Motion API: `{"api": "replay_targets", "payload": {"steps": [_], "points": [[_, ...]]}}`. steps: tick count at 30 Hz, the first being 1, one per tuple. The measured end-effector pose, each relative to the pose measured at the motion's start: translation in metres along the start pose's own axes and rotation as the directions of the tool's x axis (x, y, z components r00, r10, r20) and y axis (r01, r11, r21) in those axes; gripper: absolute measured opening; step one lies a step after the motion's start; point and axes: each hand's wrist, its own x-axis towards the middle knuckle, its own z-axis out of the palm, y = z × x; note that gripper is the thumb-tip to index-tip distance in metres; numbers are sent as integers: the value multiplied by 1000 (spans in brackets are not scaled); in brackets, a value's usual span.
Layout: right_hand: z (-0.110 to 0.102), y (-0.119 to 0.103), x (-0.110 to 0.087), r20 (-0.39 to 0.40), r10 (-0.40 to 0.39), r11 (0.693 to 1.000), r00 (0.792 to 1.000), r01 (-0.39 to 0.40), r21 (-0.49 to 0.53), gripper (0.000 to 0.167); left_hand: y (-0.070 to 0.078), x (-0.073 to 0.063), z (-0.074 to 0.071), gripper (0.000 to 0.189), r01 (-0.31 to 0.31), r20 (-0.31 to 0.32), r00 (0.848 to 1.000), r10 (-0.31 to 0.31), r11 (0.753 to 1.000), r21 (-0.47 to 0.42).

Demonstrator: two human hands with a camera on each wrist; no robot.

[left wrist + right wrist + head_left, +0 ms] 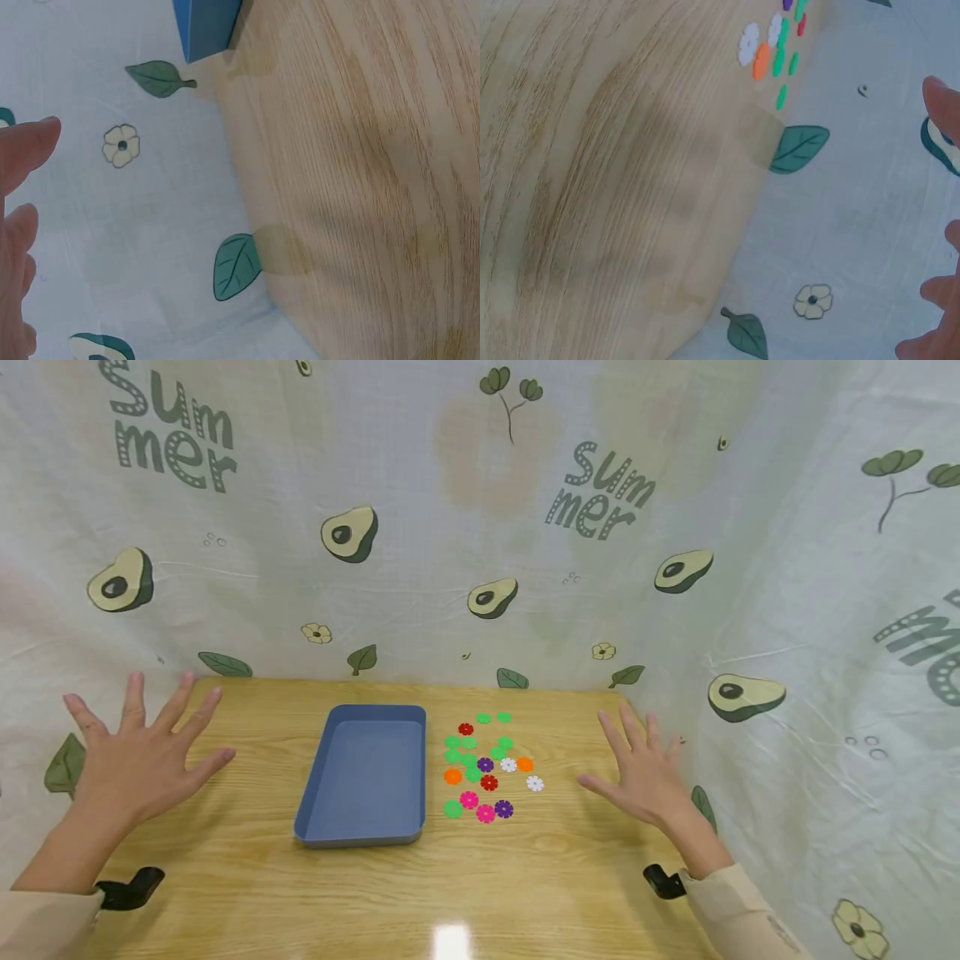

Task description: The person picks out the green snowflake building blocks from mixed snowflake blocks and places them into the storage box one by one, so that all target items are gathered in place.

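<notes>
My left hand point(146, 760) is raised over the table's left side, fingers straight and spread, holding nothing. On the other side my right hand point(643, 768) also hovers with spread fingers and an unoccupied palm. Between them stands a shallow blue-grey tray point(367, 785) with a bare floor. Just right of it lie several flat, notched plastic discs, among them a green disc point(453, 809), a pink disc point(486, 813), a purple disc point(504, 809), an orange disc point(453, 777), a red disc point(489, 783) and a white disc point(535, 783). In the right wrist view, another white disc point(748, 45) shows near the top.
The wooden table point(525, 893) meets a hanging cloth point(420, 468) printed with avocados and leaves along its back and sides. A black wrist mount point(131, 889) sits below the left hand, another black mount point(663, 882) below the right.
</notes>
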Motion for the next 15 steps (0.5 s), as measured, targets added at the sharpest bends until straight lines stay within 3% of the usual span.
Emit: {"api": "replay_targets", "payload": {"steps": [15], "points": [[4, -22, 16, -8, -71, 997, 997, 71, -26, 110, 12, 3, -5, 95, -41, -34, 999, 38, 996, -81]]}}
